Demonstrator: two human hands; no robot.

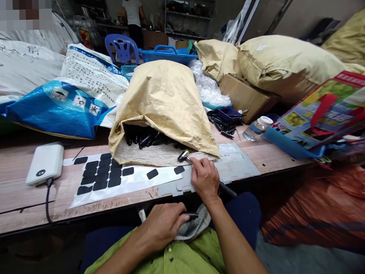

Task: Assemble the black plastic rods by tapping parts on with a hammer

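Note:
My right hand (205, 178) is closed around a small mallet (183, 155) with a metal head and black face. Its head hangs at the sack's mouth, and a black handle end shows below my wrist. Low over my lap, my left hand (164, 223) pinches a slim black pen-like piece (191, 216); its other end is hidden in the fingers. A tan woven sack (169, 97) lies on the table with its mouth towards me, showing several glossy black pieces (145, 139). Beside it, a white sheet (136, 184) carries rows of black rounded-square stickers (101, 171).
At left lie a white power bank (45, 163) with a cable and a blue-and-white bag (76, 100). At right are loose black parts (225, 123), a clear jar (257, 128), a cardboard box (243, 93) and a colourful bag (325, 112). A person (132, 13) stands far back.

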